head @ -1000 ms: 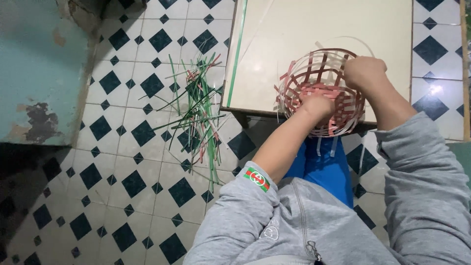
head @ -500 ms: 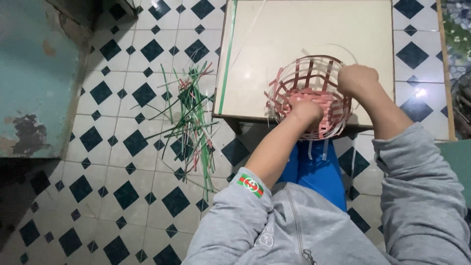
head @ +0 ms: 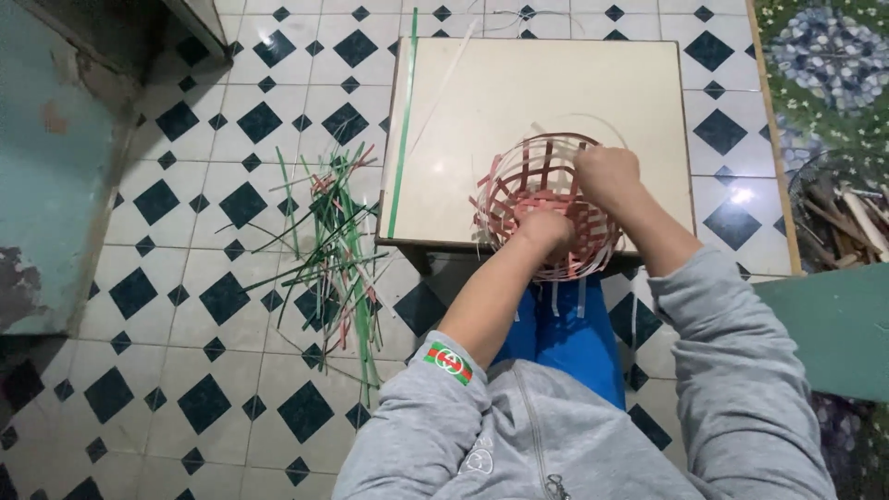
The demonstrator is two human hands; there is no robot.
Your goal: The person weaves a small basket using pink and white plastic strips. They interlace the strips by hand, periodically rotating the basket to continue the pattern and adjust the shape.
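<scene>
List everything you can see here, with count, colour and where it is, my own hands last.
woven basket: one, red and white strips, near edge of the table
table: one, cream top, centre
long strip: one, green, along the table's left edge
loose strips: a pile, mostly green, some red and white, on the floor left of the table
floor: white tiles with dark diamonds
left hand: inside the basket
right hand: gripping the basket's far rim

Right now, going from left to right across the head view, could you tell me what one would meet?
Teal wall → loose green and red strips on the floor → green strip on the table → woven basket → patterned mat.
</scene>
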